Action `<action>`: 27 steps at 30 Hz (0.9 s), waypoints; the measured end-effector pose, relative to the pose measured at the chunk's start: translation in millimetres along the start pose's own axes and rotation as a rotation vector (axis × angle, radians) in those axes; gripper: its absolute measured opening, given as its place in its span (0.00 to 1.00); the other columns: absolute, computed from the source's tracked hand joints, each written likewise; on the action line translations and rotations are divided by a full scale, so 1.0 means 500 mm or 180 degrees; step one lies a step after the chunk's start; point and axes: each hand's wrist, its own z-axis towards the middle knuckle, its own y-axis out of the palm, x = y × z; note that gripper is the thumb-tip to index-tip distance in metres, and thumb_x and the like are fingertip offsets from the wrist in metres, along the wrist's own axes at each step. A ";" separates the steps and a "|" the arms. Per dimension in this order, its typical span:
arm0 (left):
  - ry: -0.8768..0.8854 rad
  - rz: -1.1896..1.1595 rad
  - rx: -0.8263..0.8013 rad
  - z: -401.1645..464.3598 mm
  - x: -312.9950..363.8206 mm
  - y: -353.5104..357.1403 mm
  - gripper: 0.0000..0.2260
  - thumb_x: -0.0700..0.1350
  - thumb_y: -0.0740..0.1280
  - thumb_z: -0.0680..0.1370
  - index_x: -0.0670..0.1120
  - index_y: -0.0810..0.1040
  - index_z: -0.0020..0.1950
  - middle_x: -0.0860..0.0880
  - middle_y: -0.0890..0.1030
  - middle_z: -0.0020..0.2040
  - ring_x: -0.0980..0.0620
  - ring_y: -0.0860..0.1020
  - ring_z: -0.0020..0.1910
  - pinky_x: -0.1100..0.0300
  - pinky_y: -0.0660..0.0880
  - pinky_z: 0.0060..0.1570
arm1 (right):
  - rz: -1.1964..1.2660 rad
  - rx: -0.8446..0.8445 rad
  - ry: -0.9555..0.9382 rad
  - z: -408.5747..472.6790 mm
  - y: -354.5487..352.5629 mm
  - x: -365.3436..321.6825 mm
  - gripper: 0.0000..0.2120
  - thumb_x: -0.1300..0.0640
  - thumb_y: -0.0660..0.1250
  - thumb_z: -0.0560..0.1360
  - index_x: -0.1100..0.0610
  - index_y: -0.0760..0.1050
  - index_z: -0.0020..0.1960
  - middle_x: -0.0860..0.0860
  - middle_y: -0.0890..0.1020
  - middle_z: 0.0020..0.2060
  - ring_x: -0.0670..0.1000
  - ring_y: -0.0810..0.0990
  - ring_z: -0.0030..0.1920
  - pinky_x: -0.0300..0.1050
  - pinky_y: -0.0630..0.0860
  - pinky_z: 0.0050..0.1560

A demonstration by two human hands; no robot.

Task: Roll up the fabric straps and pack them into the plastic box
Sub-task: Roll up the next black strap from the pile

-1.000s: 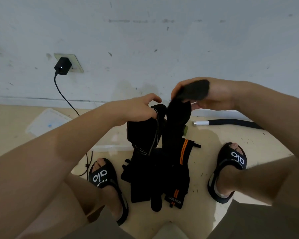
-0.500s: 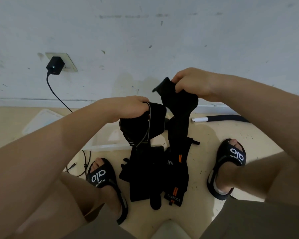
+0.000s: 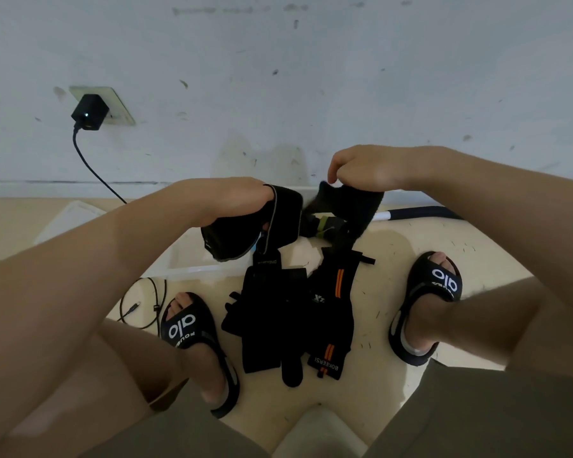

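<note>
Left hand [image 3: 242,201]: you grip a bunched black strap [image 3: 245,233] above the plastic box [image 3: 192,259].
Right hand [image 3: 368,170]: your curled fingers pinch the other strap end [image 3: 354,206], beyond the box's right end.
Strap pile [image 3: 291,319]: on the floor just in front of the box, between your sandals.

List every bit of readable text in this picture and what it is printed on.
"BOKEERSI": upside down on the orange-striped strap on the floor.
"XZ": on the same strap, higher up.
"olo": large letters as they read on the left sandal and the right sandal.
Small text under each sandal's letters: too blurred to read.
Label on the black strap near the plastic box: too small to read.
</note>
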 end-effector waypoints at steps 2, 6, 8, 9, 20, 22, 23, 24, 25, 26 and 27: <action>0.0048 -0.0113 -0.0116 -0.004 0.002 0.006 0.19 0.61 0.62 0.67 0.47 0.79 0.43 0.42 0.75 0.40 0.44 0.74 0.37 0.52 0.69 0.43 | 0.0101 -0.0068 0.0036 -0.003 0.008 0.008 0.17 0.62 0.55 0.83 0.57 0.73 0.69 0.50 0.71 0.58 0.52 0.70 0.59 0.44 0.65 0.57; 0.0143 -0.0273 -0.0052 0.003 0.007 0.011 0.20 0.56 0.56 0.82 0.45 0.79 0.41 0.50 0.82 0.36 0.51 0.80 0.31 0.62 0.75 0.36 | -0.0029 -0.0404 0.0213 0.000 0.031 0.032 0.12 0.59 0.61 0.82 0.60 0.78 0.62 0.57 0.79 0.57 0.55 0.76 0.54 0.47 0.71 0.53; 0.0137 -0.0416 -0.0041 0.004 0.009 0.013 0.25 0.61 0.53 0.84 0.45 0.79 0.43 0.50 0.83 0.35 0.52 0.82 0.32 0.61 0.77 0.38 | -0.0200 -0.0807 0.0371 -0.001 0.050 0.049 0.12 0.58 0.63 0.81 0.62 0.80 0.59 0.59 0.81 0.55 0.57 0.80 0.51 0.47 0.75 0.50; 0.0143 -0.0479 -0.0078 0.005 0.008 0.015 0.27 0.64 0.53 0.83 0.45 0.79 0.44 0.49 0.83 0.36 0.51 0.82 0.34 0.59 0.77 0.40 | -0.0295 -0.1042 0.0445 -0.005 0.061 0.056 0.12 0.58 0.64 0.80 0.62 0.79 0.60 0.60 0.82 0.56 0.58 0.82 0.52 0.47 0.76 0.49; 0.0026 -0.0346 -0.0316 0.015 0.003 0.075 0.35 0.72 0.50 0.80 0.44 0.81 0.52 0.46 0.87 0.44 0.47 0.84 0.40 0.54 0.79 0.51 | -0.1388 -0.2007 0.0353 -0.041 0.193 0.084 0.06 0.62 0.58 0.82 0.62 0.74 0.51 0.56 0.75 0.46 0.54 0.73 0.44 0.39 0.69 0.38; 0.0014 -0.0430 -0.0301 0.018 0.002 0.087 0.34 0.71 0.50 0.81 0.44 0.82 0.55 0.45 0.87 0.49 0.46 0.85 0.46 0.53 0.79 0.56 | -0.1493 -0.1853 0.0333 -0.044 0.203 0.094 0.07 0.62 0.56 0.84 0.61 0.72 0.53 0.54 0.74 0.47 0.52 0.72 0.44 0.36 0.65 0.33; 0.0031 -0.0428 -0.0269 0.019 0.001 0.094 0.33 0.69 0.50 0.82 0.45 0.82 0.57 0.45 0.86 0.52 0.46 0.84 0.50 0.52 0.78 0.59 | -0.1543 -0.1801 0.0348 -0.048 0.205 0.095 0.08 0.61 0.55 0.85 0.62 0.72 0.55 0.54 0.74 0.48 0.52 0.72 0.45 0.35 0.64 0.33; 0.0083 -0.0406 -0.0242 0.021 0.000 0.100 0.31 0.67 0.50 0.83 0.45 0.81 0.59 0.44 0.85 0.54 0.44 0.83 0.54 0.52 0.77 0.62 | -0.1548 -0.1764 0.0377 -0.050 0.206 0.099 0.10 0.61 0.55 0.85 0.63 0.73 0.58 0.56 0.75 0.51 0.53 0.74 0.48 0.34 0.65 0.34; 0.0156 -0.0412 -0.0237 0.023 -0.002 0.107 0.29 0.64 0.51 0.84 0.44 0.81 0.60 0.42 0.83 0.55 0.43 0.83 0.55 0.52 0.78 0.61 | -0.1561 -0.1737 0.0398 -0.052 0.206 0.102 0.13 0.60 0.54 0.86 0.64 0.74 0.64 0.57 0.76 0.56 0.55 0.76 0.54 0.34 0.69 0.38; 0.0218 -0.0451 -0.0244 0.024 -0.005 0.113 0.26 0.61 0.52 0.85 0.43 0.81 0.60 0.40 0.83 0.55 0.41 0.83 0.56 0.53 0.80 0.59 | -0.1635 -0.1727 0.0394 -0.056 0.204 0.103 0.16 0.60 0.54 0.86 0.65 0.73 0.68 0.59 0.77 0.62 0.57 0.76 0.60 0.35 0.71 0.46; 0.0269 -0.0498 -0.0238 0.025 -0.007 0.119 0.25 0.59 0.54 0.85 0.42 0.81 0.61 0.40 0.84 0.55 0.41 0.83 0.56 0.54 0.81 0.56 | -0.1699 -0.1683 0.0396 -0.061 0.199 0.103 0.17 0.61 0.53 0.86 0.65 0.71 0.70 0.60 0.76 0.66 0.58 0.76 0.65 0.39 0.71 0.53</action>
